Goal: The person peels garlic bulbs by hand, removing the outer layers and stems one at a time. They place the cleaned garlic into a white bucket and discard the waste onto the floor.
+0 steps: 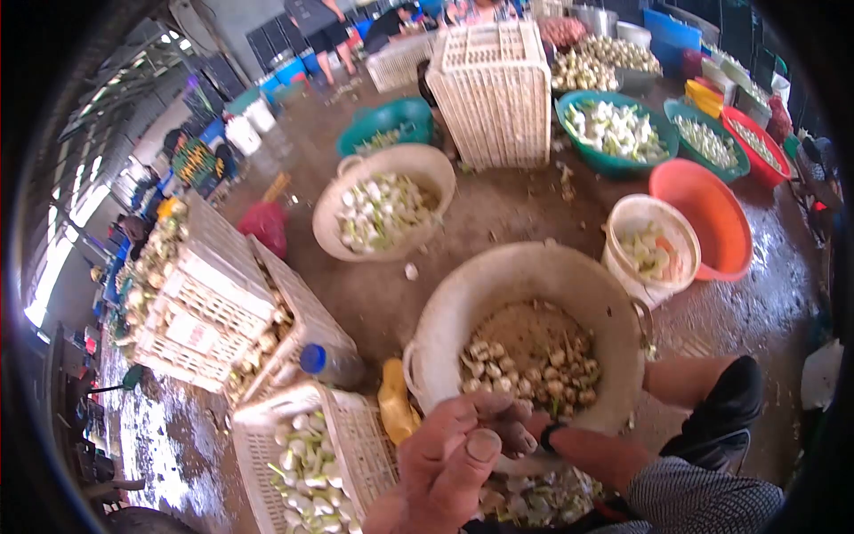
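At lower centre, the left hand (445, 452) and right hand (514, 427) are meeting, fingers curled; whether they are holding anything, I cannot tell. Bulbs (556, 389) are lying in the basin (463, 294) above. Bulb-cleaning seems under way, probably next needing a fingertip pick.

Holds left grip (447, 452) low in the view, fingers curled, thumb foremost. Angles bare right forearm (594, 452) in from the right, with a dark band (548, 437) at the wrist. Bends right grip (514, 429) inward, overlapping the left in view; cannot tell whether touching.
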`<state>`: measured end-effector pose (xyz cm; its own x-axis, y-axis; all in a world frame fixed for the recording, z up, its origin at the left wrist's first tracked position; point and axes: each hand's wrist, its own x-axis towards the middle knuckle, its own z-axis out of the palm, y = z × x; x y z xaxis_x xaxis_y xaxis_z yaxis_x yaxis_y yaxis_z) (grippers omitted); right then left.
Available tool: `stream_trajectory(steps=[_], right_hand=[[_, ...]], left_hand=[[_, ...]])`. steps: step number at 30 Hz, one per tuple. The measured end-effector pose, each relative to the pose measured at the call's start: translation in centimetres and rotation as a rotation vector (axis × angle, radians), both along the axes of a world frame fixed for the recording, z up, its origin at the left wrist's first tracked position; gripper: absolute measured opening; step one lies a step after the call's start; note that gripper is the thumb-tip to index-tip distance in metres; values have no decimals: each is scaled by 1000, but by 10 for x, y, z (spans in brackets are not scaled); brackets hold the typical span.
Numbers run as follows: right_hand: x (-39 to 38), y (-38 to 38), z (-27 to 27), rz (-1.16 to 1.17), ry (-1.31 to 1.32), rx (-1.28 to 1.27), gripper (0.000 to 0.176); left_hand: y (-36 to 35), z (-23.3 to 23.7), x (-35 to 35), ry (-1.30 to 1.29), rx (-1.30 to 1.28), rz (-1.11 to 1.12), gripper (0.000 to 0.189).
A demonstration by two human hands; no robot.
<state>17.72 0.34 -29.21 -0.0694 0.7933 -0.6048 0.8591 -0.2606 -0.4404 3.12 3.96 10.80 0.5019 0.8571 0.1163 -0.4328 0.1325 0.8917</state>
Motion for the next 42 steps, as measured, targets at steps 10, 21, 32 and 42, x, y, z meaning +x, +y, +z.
stream_trajectory(steps=[10,21,32,42], right_hand=[[48,1,88,153,731,-476,25],[83,1,338,-78,1151,-11,19],[89,-41,380,107,932,284,27],[75,-55,337,717,271,614,20]], left_hand=[[-10,11,-1,128,-137,-29,44],[9,-4,2,435,281,193,35],[-3,6,12,372,27,-331,55],[-2,0,13,282,186,-119,53]])
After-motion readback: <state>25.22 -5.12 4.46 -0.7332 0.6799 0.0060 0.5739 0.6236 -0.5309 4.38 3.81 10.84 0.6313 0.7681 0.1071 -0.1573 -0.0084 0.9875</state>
